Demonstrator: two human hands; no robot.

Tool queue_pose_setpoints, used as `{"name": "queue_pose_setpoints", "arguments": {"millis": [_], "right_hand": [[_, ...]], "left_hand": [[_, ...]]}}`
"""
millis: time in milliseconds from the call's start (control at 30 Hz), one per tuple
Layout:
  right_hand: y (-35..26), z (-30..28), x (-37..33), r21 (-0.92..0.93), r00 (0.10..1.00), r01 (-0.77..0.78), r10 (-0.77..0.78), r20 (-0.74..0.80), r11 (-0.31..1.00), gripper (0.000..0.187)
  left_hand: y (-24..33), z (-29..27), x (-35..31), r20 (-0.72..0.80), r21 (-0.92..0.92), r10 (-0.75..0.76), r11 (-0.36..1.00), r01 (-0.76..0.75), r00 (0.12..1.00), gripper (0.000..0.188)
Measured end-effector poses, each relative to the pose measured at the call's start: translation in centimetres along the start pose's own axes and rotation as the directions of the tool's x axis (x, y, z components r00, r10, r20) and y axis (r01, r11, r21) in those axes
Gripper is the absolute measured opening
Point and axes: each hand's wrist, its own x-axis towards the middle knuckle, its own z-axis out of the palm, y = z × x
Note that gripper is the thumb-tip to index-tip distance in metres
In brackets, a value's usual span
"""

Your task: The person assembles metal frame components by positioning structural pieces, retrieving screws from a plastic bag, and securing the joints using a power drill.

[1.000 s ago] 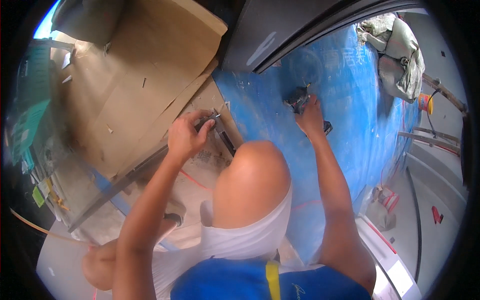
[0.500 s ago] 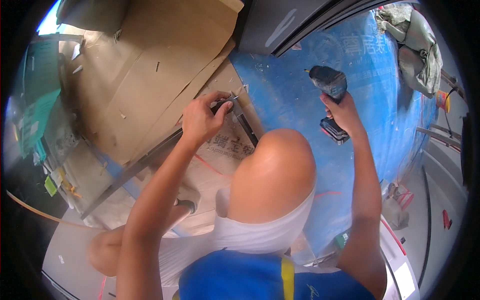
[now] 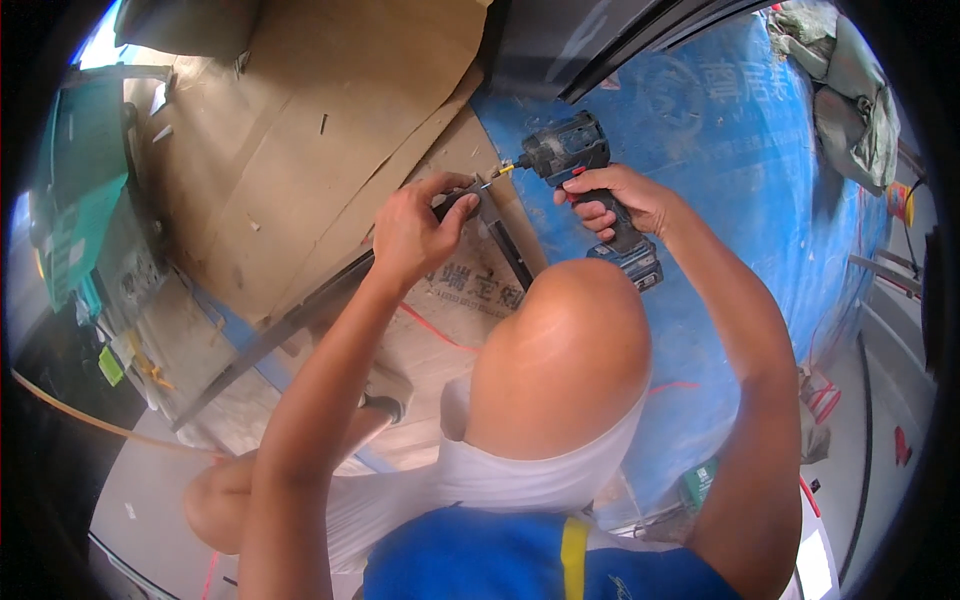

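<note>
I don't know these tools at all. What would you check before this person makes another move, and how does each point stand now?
1. Right hand gripping the drill: ok, wrapped around its handle.
2. Battery at the foot of the handle: ok, it appears attached; its charge cannot be told.
3. Left hand holding the dark piece: ok, pinched between thumb and fingers.
4. Yellow bit seated on the small metal tip: cannot tell; they look very close.
5. Left hand well clear of the bit: not ok, I'd judge; thumb and fingertips are close by.
6. Trigger released: cannot tell.
</note>
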Motion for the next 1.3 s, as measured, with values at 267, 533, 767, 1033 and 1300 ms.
{"name": "queue_pose_setpoints", "arguments": {"millis": [267,533,767,1033,1300], "right_hand": [[-0.2,-0.5,0.2,0.025,0.999,-0.034,0.034,0.025,0.999,0.025],[-0.4,0.1,-0.1,-0.039,1.000,-0.016,0.016,-0.015,0.999,0.025],[-0.6,-0.1,0.3,-0.024,0.998,-0.063,0.063,0.011,0.998,0.020],[-1.1,0.2,0.4,-0.059,0.996,-0.086,0.086,0.003,0.995,0.018],[-1.4,0.4,0.6,-0.126,0.996,-0.088,0.084,-0.039,0.988,0.020]], "left_hand": [[-0.1,-0.1,0.2,0.002,-0.015,0.003,1.000,-0.003,1.000,0.021],[0.0,-0.1,0.3,0.017,-0.008,-0.014,1.000,0.014,1.000,0.021],[-0.9,0.5,0.1,-0.026,-0.050,0.007,0.999,-0.008,1.000,0.026],[0.2,-0.2,-0.2,0.017,0.093,-0.027,0.995,0.025,0.999,0.028],[0.0,-0.3,-0.4,-0.010,0.081,0.010,0.997,-0.009,1.000,0.029]]}}
